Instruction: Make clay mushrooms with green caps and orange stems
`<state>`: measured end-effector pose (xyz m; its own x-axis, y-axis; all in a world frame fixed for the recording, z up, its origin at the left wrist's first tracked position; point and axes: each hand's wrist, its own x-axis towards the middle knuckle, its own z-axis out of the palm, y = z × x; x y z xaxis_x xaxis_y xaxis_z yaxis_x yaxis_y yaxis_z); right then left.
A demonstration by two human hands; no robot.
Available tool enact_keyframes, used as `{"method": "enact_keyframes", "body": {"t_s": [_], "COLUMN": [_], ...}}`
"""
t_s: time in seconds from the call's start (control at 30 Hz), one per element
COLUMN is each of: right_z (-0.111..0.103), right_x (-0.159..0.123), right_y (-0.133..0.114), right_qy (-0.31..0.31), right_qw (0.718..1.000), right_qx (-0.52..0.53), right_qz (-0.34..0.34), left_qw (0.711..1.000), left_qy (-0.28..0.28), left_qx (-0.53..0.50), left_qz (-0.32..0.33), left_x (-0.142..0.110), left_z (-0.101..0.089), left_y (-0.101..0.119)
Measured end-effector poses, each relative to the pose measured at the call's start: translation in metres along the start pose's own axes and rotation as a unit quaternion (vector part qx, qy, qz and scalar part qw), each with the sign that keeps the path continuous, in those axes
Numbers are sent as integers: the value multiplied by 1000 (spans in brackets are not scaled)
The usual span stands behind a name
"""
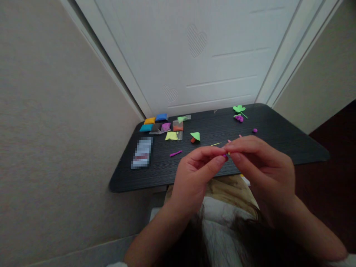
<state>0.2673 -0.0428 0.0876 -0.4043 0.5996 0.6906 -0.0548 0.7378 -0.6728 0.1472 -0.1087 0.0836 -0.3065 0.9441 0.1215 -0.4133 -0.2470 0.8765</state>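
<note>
Close together over the table's front edge, my left hand (pixel 196 172) and my right hand (pixel 263 163) meet at the fingertips. Thumb and forefinger of the left pinch a small purple clay piece (pixel 226 158), mostly hidden by the fingers. The right fingertips are closed against the same spot, where a tiny yellow bit shows; what exactly they grip is hidden. Just beyond lies a thin yellow strip (pixel 216 144). A green-capped clay figure with a brown base (pixel 195 137) sits past the left hand, and a purple stick (pixel 176 153) lies left of it.
The dark table (pixel 128 174) stands against a white door (pixel 222 66). Several clay packets, including a blue one (pixel 161 117) and a yellow one (pixel 171 136), lie back left, near a pixelated item (pixel 142 152). Back right are a green clay leaf (pixel 239 108), a purple cluster (pixel 239 118) and a purple ball (pixel 255 130).
</note>
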Motion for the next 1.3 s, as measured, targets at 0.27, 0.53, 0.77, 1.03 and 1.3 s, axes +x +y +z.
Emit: {"method": "enact_keyframes", "body": {"t_s": [0.27, 0.53, 0.77, 1.03, 1.3], "right_z": [2, 5, 8, 20, 28], "right_x": [-2, -2, 1, -13, -15], "right_y": [-6, -6, 37, 139, 151], "right_qy": [-4, -4, -6, -135, -213], "right_qw": [998, 996, 997, 968, 934], "right_qx": [-43, -53, -75, -209, -286], "right_qz": [-47, -66, -11, 36, 32], "left_qw": [999, 999, 995, 958, 853], "left_qy": [20, 22, 69, 180, 43], "left_qx": [17, 12, 58, 206, 512], "left_qz": [29, 27, 36, 85, 95], "left_x": [-7, -7, 6, 39, 46], "left_z": [2, -2, -22, -83, -92], "left_y": [3, 1, -12, -43, -78]}}
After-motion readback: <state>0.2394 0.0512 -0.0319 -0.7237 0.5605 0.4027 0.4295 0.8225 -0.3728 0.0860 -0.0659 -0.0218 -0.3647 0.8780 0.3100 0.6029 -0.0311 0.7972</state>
